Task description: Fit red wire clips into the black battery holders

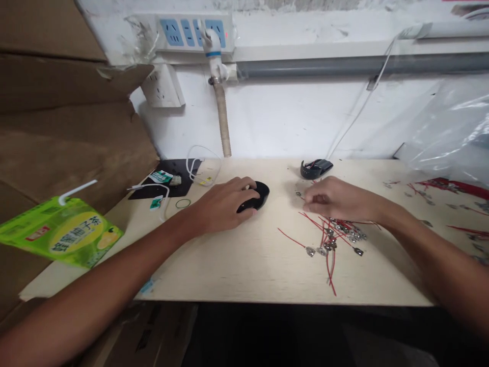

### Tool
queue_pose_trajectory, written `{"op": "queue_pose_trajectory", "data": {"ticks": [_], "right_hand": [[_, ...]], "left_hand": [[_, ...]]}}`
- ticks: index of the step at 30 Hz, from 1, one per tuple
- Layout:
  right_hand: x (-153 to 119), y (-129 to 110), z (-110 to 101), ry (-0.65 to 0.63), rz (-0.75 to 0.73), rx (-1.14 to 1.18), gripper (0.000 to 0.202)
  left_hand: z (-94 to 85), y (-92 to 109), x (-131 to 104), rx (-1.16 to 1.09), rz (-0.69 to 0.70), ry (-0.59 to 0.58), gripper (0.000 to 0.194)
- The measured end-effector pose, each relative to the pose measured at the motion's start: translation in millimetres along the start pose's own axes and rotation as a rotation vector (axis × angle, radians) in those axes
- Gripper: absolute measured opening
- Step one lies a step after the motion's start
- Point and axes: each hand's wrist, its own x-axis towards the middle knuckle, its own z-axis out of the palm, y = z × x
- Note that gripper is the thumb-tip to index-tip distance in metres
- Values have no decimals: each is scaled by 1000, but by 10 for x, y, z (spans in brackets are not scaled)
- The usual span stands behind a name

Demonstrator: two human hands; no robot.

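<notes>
My left hand [229, 204] is wrapped over a black rounded plastic housing [261, 196], with its fingers and thumb closed around the sides. The fingers cover the housing's left part. Farther right, my right hand [332, 199] is closed in a pinch on a short red wire. A small metal contact [298, 193] sticks out left of its fingertips, apart from the housing. Below the right hand lies a loose pile of red wires with metal contacts [330, 242]. Behind that hand rests a second black plastic housing [316, 168], its hollow side showing wires within.
A green drink carton [72, 229] with a straw stands at left beside cardboard boxes [69, 132]. A white cable [164, 196] and a black sheet [179, 176] lie at the back left. More red wires [466, 206] and a plastic bag [454, 127] are on the right.
</notes>
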Motion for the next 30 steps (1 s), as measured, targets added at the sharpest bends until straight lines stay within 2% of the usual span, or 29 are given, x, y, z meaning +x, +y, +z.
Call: {"op": "queue_pose_trajectory", "data": {"ticks": [2,4,7,10,12,16,20,26,30], "right_hand": [[-38,-24,-18,-226,58,119,34],[-66,-42,-22,-337,109,177,33],[-83,-44,-25,-354,138,175,25],[-83,-35,-42,-359,102,182,21],[-81,-43,-56,-319,74,222,21],[-76,-117,-46,-100,31,375,15],[-55,-217,35,-3,20,636,8],[53,-365,230,205,-147,946,12],[112,-475,361,292,-118,967,10]], "left_hand": [[-15,16,15,-84,-32,9,27],[-28,35,34,-192,-71,51,28],[-55,73,53,-259,-90,94,27],[-82,117,52,-280,-81,112,23],[-90,141,47,-326,-101,125,20],[-80,160,33,-596,-140,73,17],[-71,158,10,-789,-85,4,15],[-72,171,-6,-621,151,-94,16],[-38,192,-5,-554,176,-142,19]]}}
